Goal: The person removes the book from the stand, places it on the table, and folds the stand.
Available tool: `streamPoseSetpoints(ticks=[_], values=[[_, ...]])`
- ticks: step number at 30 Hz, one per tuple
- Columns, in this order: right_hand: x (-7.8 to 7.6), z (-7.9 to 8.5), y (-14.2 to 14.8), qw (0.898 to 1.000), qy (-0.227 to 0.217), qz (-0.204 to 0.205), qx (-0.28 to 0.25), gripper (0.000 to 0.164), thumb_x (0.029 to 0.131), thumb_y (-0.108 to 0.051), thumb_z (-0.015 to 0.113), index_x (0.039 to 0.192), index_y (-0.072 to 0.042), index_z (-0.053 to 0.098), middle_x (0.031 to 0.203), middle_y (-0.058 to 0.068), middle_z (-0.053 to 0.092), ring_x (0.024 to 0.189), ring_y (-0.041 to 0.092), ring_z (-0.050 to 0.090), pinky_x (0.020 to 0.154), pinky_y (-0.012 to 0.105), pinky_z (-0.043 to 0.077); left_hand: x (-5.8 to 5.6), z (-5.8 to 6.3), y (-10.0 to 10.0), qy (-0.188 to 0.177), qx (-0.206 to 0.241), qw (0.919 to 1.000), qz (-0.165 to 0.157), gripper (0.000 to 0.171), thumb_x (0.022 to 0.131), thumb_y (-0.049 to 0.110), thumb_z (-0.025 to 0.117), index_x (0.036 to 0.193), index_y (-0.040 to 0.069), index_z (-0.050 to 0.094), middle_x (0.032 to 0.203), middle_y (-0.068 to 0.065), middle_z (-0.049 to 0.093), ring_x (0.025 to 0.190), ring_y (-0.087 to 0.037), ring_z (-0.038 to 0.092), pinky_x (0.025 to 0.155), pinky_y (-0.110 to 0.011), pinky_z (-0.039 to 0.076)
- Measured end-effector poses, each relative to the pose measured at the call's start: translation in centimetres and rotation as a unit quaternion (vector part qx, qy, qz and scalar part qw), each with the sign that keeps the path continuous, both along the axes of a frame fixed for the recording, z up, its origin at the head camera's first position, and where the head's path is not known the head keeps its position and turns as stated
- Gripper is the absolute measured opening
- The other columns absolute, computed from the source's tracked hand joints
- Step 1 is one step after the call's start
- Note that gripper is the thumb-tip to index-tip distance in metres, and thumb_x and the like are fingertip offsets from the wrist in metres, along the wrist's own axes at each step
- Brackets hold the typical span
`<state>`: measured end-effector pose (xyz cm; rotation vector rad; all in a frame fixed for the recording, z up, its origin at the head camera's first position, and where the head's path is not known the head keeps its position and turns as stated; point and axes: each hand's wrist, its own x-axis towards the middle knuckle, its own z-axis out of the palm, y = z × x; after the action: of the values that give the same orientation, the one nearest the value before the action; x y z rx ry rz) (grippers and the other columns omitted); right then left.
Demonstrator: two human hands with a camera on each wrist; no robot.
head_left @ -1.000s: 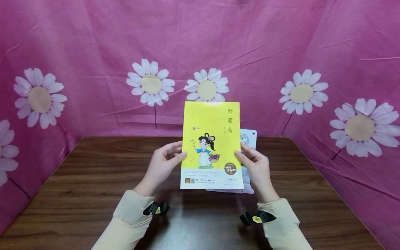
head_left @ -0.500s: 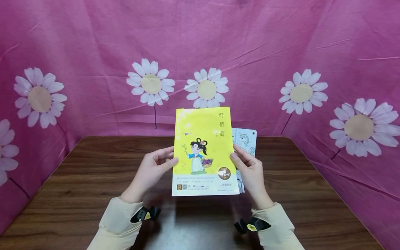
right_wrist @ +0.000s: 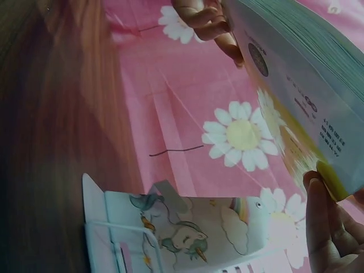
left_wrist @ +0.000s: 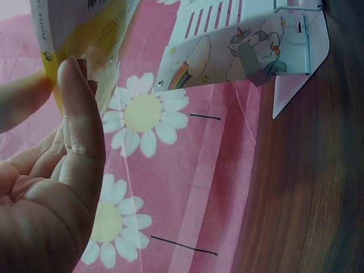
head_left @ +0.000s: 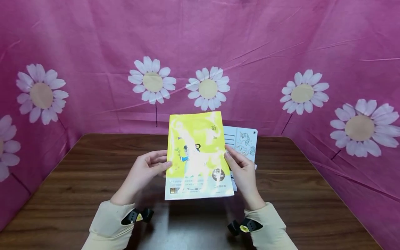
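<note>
A paperback book (head_left: 178, 166) with a yellow and white cover, a cartoon girl on it, is held up tilted above the table. My left hand (head_left: 145, 175) pinches its left edge, thumb on the front cover and fingers behind. On the opposite edge my right hand (head_left: 243, 175) grips it the same way. Glare washes out much of the cover. In the right wrist view the page block of the book (right_wrist: 318, 62) shows. Behind it stands a white slotted stand (head_left: 248, 146) with a unicorn print, partly hidden by the book; the left wrist view shows the stand's (left_wrist: 193, 62) rainbow side.
The dark wooden table (head_left: 78, 180) runs back to a pink cloth backdrop (head_left: 256, 45) printed with daisies. A wire bar (right_wrist: 128, 227) and a grey tab (right_wrist: 170, 196) stick out from the stand. Black wrist cameras (head_left: 137, 216) hang at both sleeves.
Both hands have carried the book left and down, tipping it so that glare now covers its front. More of the white stand shows to its right.
</note>
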<state>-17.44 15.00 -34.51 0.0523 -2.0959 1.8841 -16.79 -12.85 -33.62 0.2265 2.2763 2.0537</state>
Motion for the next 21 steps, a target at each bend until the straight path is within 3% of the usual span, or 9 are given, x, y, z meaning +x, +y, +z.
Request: streamPoseSetpoints(ticks=[6,12,21], values=[[-0.1,-0.5,-0.7,1.0,-0.012,0.003,-0.003,0.033,0.095,-0.008,0.064,0.128,-0.001,0.065,0.125,0.023,0.066,0.087,-0.003,0.066,0.075,0.014,0.055,0.1,-0.1,-0.8,-0.021,0.018,0.9996,0.002,0.052,0.091,0.013,0.07,0.136,-0.006,0.052,0.124,-0.024,0.066,0.081,-0.009,0.071,0.07,-0.033,0.059],[-0.1,-0.8,-1.3,1.0,-0.013,0.006,0.002,0.032,0.095,-0.007,0.064,0.126,0.0,0.066,0.117,0.025,0.069,0.083,-0.002,0.066,0.073,0.015,0.055,0.1,-0.3,-1.6,-0.031,0.021,0.9993,-0.001,0.053,0.09,0.014,0.072,0.136,-0.005,0.052,0.118,-0.015,0.07,0.082,-0.012,0.072,0.072,-0.036,0.06],[0.0,-1.2,-2.0,0.999,-0.037,0.019,-0.003,0.032,0.095,-0.01,0.065,0.126,-0.003,0.067,0.112,0.024,0.071,0.08,0.001,0.067,0.072,0.017,0.056,0.1,-0.5,-2.9,-0.043,-0.001,0.999,-0.011,0.053,0.088,0.014,0.074,0.132,-0.007,0.053,0.11,-0.01,0.073,0.081,-0.012,0.071,0.069,-0.038,0.059]])
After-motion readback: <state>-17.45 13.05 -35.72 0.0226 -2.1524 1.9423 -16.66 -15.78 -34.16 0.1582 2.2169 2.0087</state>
